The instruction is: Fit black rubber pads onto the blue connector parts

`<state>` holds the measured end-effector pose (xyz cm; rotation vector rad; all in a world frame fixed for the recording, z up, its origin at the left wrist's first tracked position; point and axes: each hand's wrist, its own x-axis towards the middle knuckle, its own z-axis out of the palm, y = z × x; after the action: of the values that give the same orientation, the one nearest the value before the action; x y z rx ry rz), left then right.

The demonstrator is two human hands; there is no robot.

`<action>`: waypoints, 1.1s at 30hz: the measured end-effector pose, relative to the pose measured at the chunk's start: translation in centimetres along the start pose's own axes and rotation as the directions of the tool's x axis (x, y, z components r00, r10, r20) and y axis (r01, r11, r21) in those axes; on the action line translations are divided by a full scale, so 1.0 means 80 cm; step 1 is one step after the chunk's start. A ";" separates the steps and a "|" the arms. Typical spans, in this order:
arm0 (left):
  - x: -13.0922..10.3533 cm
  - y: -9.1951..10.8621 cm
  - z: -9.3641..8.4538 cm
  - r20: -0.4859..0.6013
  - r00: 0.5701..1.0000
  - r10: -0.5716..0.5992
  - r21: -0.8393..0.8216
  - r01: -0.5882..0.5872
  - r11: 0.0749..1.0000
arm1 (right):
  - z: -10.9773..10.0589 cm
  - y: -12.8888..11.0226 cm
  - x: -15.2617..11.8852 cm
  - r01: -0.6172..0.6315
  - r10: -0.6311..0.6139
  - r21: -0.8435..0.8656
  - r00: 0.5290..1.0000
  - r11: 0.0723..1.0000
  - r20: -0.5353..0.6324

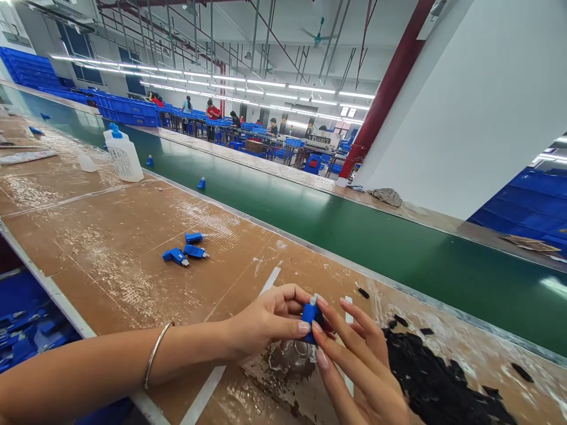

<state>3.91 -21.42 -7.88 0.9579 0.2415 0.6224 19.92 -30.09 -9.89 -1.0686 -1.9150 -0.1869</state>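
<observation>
A small blue plastic part (309, 313) with a pale grey tip is held upright in front of me. My left hand (268, 316) pinches it from the left, thumb across its near face. From the right, the fingers of my right hand (361, 360) close on the same part, with a dark bit showing beside it that I cannot fully make out. Below the hands stands a small clear dish (297, 354) on a wet, stained patch. A heap of small black pieces (425, 372) lies right of my right hand. Several similar blue parts (195, 251) lie on the bench to the left.
Beyond the cardboard-covered bench (110, 248) runs a green conveyor belt (274, 206) carrying a few blue parts (201, 183). A white bottle (124, 154) stands at the left. Blue bin contents (31, 330) show below the bench edge. Several people work far back.
</observation>
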 end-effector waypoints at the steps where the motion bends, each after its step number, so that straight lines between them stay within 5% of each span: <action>1: 0.000 0.001 0.001 0.014 1.000 -0.013 -0.015 0.013 1.000 | 0.000 0.000 -0.001 -0.026 0.026 0.011 0.999 1.000 0.021; 5: -0.001 0.006 0.003 0.016 0.998 -0.068 -0.074 0.069 0.995 | -0.003 -0.002 -0.001 -0.288 0.279 0.260 0.958 0.922 0.070; 9: 0.000 0.009 0.003 0.054 0.994 -0.096 -0.116 0.101 0.988 | -0.008 -0.002 0.001 -0.454 0.531 0.600 0.846 0.659 0.056; 15: 0.005 0.004 -0.003 0.048 0.990 -0.132 -0.136 0.138 0.981 | -0.034 0.018 0.017 -0.507 0.809 0.753 0.586 0.420 -0.057; 20: 0.007 0.008 -0.002 0.039 0.988 -0.148 -0.136 0.152 0.979 | -0.059 0.060 0.020 -0.490 0.923 0.812 0.357 0.317 -0.144; 23: 0.007 0.009 -0.002 -0.004 0.990 -0.142 -0.092 0.141 0.986 | -0.065 0.077 0.013 -0.527 0.928 0.784 0.334 0.327 -0.162; 29: 0.011 0.005 -0.011 -0.088 0.982 -0.165 -0.024 0.163 0.986 | -0.072 0.088 0.006 -0.681 0.928 0.659 0.364 0.320 -0.075; 33: 0.013 0.005 -0.017 -0.084 0.982 -0.171 -0.043 0.168 0.985 | -0.080 0.093 0.007 -0.885 0.874 0.036 0.465 0.465 0.143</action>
<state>3.92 -19.70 -8.26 0.8669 0.3844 0.5109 29.41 -28.44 -7.84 -1.8879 -1.1779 0.5838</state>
